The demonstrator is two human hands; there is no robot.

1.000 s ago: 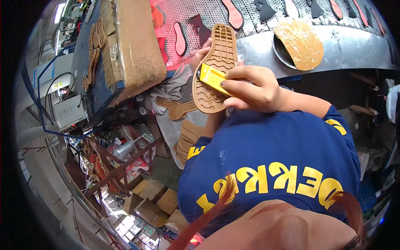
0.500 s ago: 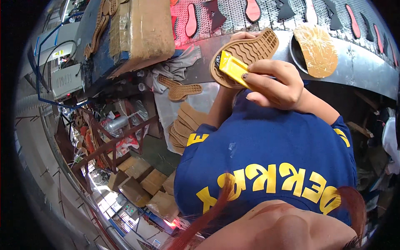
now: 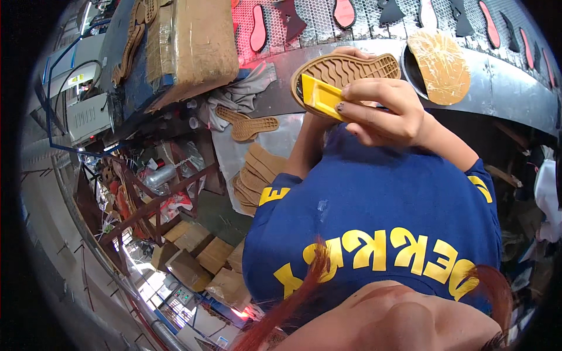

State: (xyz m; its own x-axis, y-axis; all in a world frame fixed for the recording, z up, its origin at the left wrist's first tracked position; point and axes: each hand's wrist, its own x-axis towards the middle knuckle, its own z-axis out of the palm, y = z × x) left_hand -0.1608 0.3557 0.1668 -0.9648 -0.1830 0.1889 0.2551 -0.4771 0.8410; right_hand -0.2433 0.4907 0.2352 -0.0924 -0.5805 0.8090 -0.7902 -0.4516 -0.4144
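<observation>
Tan rubber shoe sole (image 3: 345, 73) held up at chest height before the conveyor surface (image 3: 503, 93), left hand (image 3: 310, 117) mostly hidden behind it, grip unclear; right hand (image 3: 383, 111) pinches yellow scraper (image 3: 321, 96) against tread—sole likely light, flexible, best gripped by edges.

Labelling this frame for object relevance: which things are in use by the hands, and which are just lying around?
In use:
- tan shoe sole, held up, left hand mostly hidden behind it
- yellow scraper, pinched in the right hand against the sole

Lying about:
- loose sole on the grey cloth
- stack of soles
- cardboard box
- round tan disc
- cut-outs on the mesh belt
</observation>
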